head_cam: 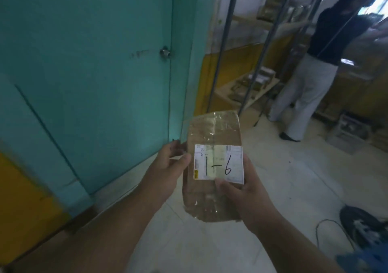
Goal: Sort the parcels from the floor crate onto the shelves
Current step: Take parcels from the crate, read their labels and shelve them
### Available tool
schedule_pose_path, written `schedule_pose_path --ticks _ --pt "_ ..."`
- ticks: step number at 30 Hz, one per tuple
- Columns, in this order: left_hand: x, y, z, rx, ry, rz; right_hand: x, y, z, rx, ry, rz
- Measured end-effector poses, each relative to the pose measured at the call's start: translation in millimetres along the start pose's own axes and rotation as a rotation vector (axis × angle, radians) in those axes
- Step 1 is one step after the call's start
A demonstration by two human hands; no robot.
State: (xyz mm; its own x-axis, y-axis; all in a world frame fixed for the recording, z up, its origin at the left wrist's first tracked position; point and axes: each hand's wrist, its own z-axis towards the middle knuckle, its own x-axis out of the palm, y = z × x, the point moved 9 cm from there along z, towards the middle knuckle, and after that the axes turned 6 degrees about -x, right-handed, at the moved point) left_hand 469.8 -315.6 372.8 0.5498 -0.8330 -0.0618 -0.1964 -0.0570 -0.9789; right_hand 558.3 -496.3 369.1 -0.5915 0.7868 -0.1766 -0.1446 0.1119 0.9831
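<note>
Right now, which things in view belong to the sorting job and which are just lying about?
Job:
parcel, marked 1-6, held by left hand and right hand
shelves with parcels already on them
crate on the floor

Lying about:
teal door
cable on the floor
other person at the shelves

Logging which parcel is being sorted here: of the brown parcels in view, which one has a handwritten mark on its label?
The taped brown parcel held in both hands, label marked "1-6". Parcels on the shelves show no legible marking.
</note>
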Motion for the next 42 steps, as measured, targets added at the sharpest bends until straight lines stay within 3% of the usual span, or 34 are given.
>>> schedule_pose_path --ticks 8,15,19,26,34,42 --pt "131 -20 151 0.062 0.183 0.109 -119 -43 104 0.007 -0.167 0.010" --pt "320 -48 258 0.042 0.463 0.159 -281 -76 151 0.068 -0.395 0.021" --pt "429 -46 310 0.028 0.524 0.193 -382 -118 178 0.110 -0.501 0.008" --pt "571 -86 404 0.041 0.490 0.148 -545 -128 283 0.070 -0.439 -0.017" --pt "646 -184 564 0.140 0.313 0.090 -655 -113 474 -0.047 -0.368 -0.037" --pt "726 -309 711 0.299 0.315 0.086 -761 -66 633 -0.154 -0.398 -0.024"
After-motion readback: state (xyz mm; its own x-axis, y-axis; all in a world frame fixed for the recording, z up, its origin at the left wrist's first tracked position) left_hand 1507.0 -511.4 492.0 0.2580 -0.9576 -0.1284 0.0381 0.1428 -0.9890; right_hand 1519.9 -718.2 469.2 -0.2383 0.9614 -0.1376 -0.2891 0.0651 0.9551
